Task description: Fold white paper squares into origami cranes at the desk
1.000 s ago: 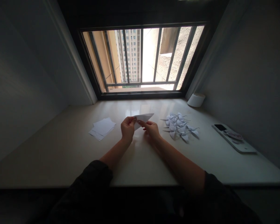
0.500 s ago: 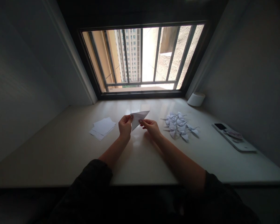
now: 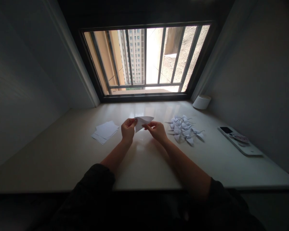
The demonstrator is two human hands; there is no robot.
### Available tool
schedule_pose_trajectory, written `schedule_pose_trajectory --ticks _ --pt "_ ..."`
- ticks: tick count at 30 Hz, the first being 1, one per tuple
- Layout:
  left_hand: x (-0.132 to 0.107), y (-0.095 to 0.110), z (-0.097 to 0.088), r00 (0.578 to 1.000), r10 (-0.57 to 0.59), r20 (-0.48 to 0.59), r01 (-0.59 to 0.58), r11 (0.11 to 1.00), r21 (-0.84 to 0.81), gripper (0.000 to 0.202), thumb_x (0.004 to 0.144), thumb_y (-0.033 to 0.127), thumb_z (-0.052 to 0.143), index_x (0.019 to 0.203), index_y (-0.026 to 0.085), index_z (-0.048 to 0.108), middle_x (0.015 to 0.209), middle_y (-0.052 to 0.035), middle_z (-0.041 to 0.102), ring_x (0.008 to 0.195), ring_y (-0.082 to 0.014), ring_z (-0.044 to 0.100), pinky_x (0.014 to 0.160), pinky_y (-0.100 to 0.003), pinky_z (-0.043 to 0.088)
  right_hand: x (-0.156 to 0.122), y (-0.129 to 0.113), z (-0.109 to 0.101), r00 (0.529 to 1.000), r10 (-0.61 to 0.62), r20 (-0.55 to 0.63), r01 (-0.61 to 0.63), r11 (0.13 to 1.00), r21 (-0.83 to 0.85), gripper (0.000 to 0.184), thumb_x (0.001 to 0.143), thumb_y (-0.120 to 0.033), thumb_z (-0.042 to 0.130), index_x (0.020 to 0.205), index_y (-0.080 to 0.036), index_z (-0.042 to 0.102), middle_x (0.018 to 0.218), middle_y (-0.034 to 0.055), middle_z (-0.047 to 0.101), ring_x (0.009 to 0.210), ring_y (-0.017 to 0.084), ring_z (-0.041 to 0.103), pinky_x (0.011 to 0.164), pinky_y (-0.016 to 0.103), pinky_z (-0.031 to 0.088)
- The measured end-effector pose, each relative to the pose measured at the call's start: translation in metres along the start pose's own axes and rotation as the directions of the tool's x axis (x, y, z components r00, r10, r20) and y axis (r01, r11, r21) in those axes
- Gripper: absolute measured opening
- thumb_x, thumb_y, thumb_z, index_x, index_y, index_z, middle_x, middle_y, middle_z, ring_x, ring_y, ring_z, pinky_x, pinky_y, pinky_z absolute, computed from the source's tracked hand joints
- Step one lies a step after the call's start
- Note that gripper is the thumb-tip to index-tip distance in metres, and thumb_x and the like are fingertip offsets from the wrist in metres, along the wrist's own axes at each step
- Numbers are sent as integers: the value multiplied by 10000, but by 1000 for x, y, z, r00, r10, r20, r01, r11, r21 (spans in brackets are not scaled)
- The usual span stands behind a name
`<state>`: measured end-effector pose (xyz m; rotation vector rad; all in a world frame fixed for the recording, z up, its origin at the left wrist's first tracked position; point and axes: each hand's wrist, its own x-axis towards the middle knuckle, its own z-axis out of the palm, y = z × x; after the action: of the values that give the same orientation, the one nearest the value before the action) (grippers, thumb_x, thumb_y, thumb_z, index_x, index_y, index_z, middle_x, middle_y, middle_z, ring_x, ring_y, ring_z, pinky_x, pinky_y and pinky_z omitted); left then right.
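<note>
A folded sheet of white paper (image 3: 141, 122), roughly triangular, is held up above the white surface between both hands. My left hand (image 3: 128, 129) pinches its left edge between thumb and fingers. On its lower right side, my right hand (image 3: 157, 130) grips the paper with thumb and fingertips. To the left lies a small stack of white paper sheets (image 3: 106, 130), slightly fanned out. Right of my right hand sits a cluster of several folded paper cranes (image 3: 183, 128).
A phone (image 3: 239, 141) in a light case lies at the right by the wall. In the far right corner stands a white cylindrical object (image 3: 201, 102). Behind the white surface (image 3: 146, 166) is a barred window (image 3: 145, 61) with a dark frame.
The paper's right part has bent and its lower tip has risen. My right fingers have shifted slightly along the paper, and both hands still hold it.
</note>
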<state>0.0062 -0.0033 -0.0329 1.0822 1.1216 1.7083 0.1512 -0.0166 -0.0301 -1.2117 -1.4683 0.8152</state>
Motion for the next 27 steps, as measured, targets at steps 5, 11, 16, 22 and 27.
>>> schedule_pose_trajectory --ticks 5,11,16,22,27 --pt "2 -1 -1 1000 8 6 -9 1000 23 235 622 370 729 702 162 655 656 -2 626 628 -126 554 618 -239 417 1 6 5 997 44 69 -51 994 100 330 661 -494 669 561 -183 626 572 28 650 561 159 571 566 273 383" --pt "1 2 -3 997 9 71 -9 1000 9 270 641 403 716 743 157 676 722 -21 654 672 -134 564 639 -239 421 -1 9 10 986 124 108 -152 938 311 353 594 -509 702 570 -169 614 537 10 610 534 127 525 541 254 366" --pt "-1 5 -4 993 -40 112 42 999 -12 398 696 513 641 871 161 703 822 -56 681 740 -159 593 666 -259 432 -2 9 10 979 166 121 -201 899 388 339 592 -496 712 580 -174 609 571 9 606 539 110 496 545 250 373" --pt "-9 6 0 894 -130 428 178 981 -75 509 612 481 728 1040 211 670 969 -88 685 863 -218 631 724 -315 464 -7 3 17 966 256 -43 -180 783 595 331 613 -508 689 613 -198 572 622 0 568 614 127 524 591 263 418" --pt "-20 4 8 943 -92 321 75 995 63 254 606 360 756 771 167 737 788 -80 708 770 -205 630 745 -328 467 -12 -3 23 942 334 40 -259 643 721 280 573 -437 735 616 -217 569 635 -20 561 615 122 521 598 269 412"
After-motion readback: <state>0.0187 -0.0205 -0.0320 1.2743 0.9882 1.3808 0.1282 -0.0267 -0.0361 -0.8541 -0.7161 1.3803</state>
